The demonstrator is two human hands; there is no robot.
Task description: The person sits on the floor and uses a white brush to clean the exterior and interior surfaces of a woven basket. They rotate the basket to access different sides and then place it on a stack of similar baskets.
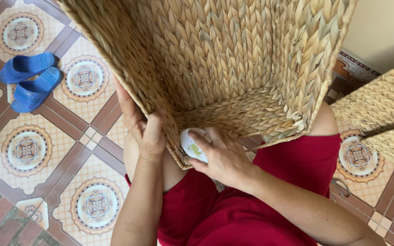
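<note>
Woven basket (pixel 233 59) tilted on lap, left hand (pixel 144 127) grip clasping its outer wall edge, right hand (pixel 222 157) grip closed around small white oval object (pixel 191 145) against rim, blue sandals (pixel 30 79) on tiled floor (pixel 69 159)

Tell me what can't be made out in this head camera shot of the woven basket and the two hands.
- White object: mostly covered by the right hand; its kind is unclear.
- Woven basket: top cut off by the frame's upper edge.
- Left hand: fingertips hidden behind the basket wall.
- Second woven basket: cut off at the right edge.
</note>
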